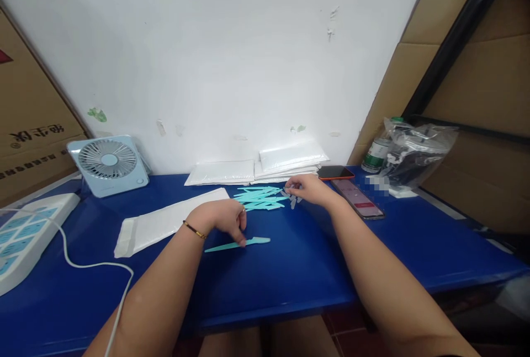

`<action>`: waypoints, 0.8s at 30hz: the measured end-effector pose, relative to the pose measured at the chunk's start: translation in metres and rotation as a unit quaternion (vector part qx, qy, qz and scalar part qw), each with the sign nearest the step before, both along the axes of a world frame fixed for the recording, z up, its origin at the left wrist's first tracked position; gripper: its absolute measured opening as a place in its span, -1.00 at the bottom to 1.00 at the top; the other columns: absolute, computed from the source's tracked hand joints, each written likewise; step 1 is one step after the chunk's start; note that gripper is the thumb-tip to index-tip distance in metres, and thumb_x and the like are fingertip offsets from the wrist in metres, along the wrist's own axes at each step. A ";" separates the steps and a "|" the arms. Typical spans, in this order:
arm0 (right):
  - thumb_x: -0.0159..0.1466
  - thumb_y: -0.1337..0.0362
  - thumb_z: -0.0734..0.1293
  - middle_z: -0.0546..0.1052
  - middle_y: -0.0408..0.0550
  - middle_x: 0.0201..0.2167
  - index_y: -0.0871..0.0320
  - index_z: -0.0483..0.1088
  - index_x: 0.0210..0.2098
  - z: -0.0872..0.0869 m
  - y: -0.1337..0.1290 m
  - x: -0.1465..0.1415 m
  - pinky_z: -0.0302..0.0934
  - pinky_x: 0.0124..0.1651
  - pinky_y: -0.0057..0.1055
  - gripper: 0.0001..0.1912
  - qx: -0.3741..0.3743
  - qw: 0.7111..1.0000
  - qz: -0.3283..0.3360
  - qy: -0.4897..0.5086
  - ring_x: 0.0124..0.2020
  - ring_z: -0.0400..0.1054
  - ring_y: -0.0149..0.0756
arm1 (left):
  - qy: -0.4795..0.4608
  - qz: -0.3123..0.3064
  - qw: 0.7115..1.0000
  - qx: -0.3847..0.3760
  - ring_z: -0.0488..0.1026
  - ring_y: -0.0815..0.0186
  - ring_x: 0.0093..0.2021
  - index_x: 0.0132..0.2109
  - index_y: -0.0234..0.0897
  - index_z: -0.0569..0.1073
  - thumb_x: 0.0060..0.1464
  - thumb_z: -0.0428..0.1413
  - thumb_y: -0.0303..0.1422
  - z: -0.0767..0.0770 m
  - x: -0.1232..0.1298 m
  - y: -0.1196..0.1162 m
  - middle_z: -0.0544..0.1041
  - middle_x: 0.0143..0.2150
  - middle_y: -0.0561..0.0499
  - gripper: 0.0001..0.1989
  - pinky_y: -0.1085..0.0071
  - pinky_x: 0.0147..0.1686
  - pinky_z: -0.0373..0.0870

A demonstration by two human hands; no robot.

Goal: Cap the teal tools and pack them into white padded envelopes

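Note:
My left hand (pixel 227 220) is closed, thumb and fingers pinched on a long teal plastic stick (pixel 259 240) just over the blue table. Behind it lies a loose pile of similar teal sticks (pixel 260 198). At the right end of the pile, my right hand (pixel 303 187) has its fingertips pressed together at some small grey translucent pieces (pixel 293 201). Whether a piece is between those fingertips is too small to tell. Left of the pile, a white padded envelope (pixel 165 219) lies flat, partly behind my left wrist.
Stacked white envelopes (pixel 290 159) rest against the wall. Two phones (pixel 358 198) lie right of my right hand, near a bottle (pixel 376 155) and a plastic bag (pixel 418 153). On the left are a fan (pixel 110 165), a white power strip (pixel 62 211) and a cable (pixel 99 264).

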State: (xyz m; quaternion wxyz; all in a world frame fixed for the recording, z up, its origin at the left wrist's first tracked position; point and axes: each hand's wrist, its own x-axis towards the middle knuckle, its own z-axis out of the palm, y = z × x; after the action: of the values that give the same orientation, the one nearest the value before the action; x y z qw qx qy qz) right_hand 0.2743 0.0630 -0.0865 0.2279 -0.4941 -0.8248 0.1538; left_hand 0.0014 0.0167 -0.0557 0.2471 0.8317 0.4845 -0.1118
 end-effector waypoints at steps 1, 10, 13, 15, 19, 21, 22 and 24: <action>0.15 0.17 0.31 0.53 -0.09 -0.43 0.12 0.49 -0.31 0.000 -0.001 -0.002 0.18 -0.34 -0.47 -0.80 -0.003 1.000 0.008 -0.001 -0.38 0.39 -0.33 | 0.024 -0.007 0.999 -0.029 0.40 0.28 -0.42 -0.36 -0.19 0.52 -0.39 0.27 -0.17 0.002 0.000 -0.004 0.54 -0.40 0.07 -0.66 0.46 -0.52 0.19; 0.12 0.07 0.32 0.50 -0.08 -0.46 0.21 0.48 -0.27 0.014 -0.017 -0.019 0.17 -0.42 -0.49 -0.66 -0.125 0.976 0.138 0.109 -0.44 0.33 -0.38 | -0.071 0.012 0.996 0.060 0.40 0.33 -0.41 -0.32 -0.21 0.49 -0.18 0.14 -0.22 -0.007 0.006 0.001 0.53 -0.38 0.06 -0.77 0.49 -0.49 0.23; 0.01 0.06 0.40 0.48 -0.12 -0.50 0.18 0.51 -0.32 0.012 -0.024 -0.030 0.13 -0.46 -0.51 -0.66 -0.126 0.976 0.174 0.029 -0.47 0.31 -0.39 | -0.018 0.009 0.999 0.042 0.40 0.31 -0.43 -0.37 -0.21 0.50 -0.34 0.25 -0.22 -0.006 0.008 -0.003 0.53 -0.40 0.07 -0.72 0.48 -0.51 0.21; -0.04 0.07 0.44 0.47 -0.14 -0.51 0.16 0.51 -0.34 0.008 -0.027 -0.039 0.10 -0.48 -0.53 -0.66 -0.127 0.971 0.199 -0.026 -0.49 0.30 -0.40 | 0.005 0.008 0.999 0.045 0.40 0.31 -0.45 -0.41 -0.20 0.51 -0.31 0.23 -0.27 -0.006 0.011 -0.006 0.53 -0.43 0.07 -0.80 0.47 -0.52 0.20; 0.03 0.14 0.40 0.45 -0.17 -0.55 0.16 0.47 -0.41 0.001 -0.026 -0.047 0.10 -0.49 -0.53 -0.79 -0.130 0.968 0.212 -0.040 -0.51 0.30 -0.42 | -0.056 0.028 0.996 0.070 0.43 0.31 -0.45 -0.41 -0.23 0.45 -0.15 0.08 -0.38 -0.009 0.013 -0.006 0.53 -0.44 0.05 -0.91 0.48 -0.51 0.22; 0.09 0.17 0.35 0.45 -0.16 -0.54 0.17 0.44 -0.40 0.000 -0.023 -0.042 0.13 -0.47 -0.53 -0.82 -0.136 0.971 0.197 0.004 -0.52 0.32 -0.42 | -0.128 0.048 0.990 0.035 0.46 0.34 -0.45 -0.32 -0.25 0.39 -0.07 0.01 -0.39 -0.009 0.010 -0.003 0.54 -0.43 0.05 -0.88 0.50 -0.49 0.27; 0.11 0.18 0.33 0.45 -0.16 -0.53 0.17 0.43 -0.39 0.001 -0.021 -0.037 0.15 -0.46 -0.52 -0.82 -0.141 0.972 0.184 0.033 -0.53 0.32 -0.42 | -0.161 0.055 0.985 0.015 0.46 0.34 -0.45 -0.27 -0.25 0.37 -0.03 -0.02 -0.38 -0.010 0.008 -0.001 0.54 -0.42 0.05 -0.86 0.50 -0.48 0.29; 0.14 0.18 0.31 0.44 -0.15 -0.54 0.18 0.41 -0.38 0.003 -0.016 -0.025 0.16 -0.47 -0.52 -0.81 -0.138 0.976 0.145 0.086 -0.54 0.32 -0.43 | -0.199 0.066 0.978 0.013 0.47 0.34 -0.45 -0.20 -0.26 0.34 0.02 -0.04 -0.35 -0.010 0.003 0.003 0.54 -0.42 0.05 -0.82 0.48 -0.47 0.31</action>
State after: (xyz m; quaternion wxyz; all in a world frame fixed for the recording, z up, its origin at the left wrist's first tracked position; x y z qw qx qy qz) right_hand 0.2492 0.0470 -0.0832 0.2034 -0.3810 -0.8357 0.3393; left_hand 0.0045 0.0200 -0.0653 0.3343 0.8069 0.4807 0.0783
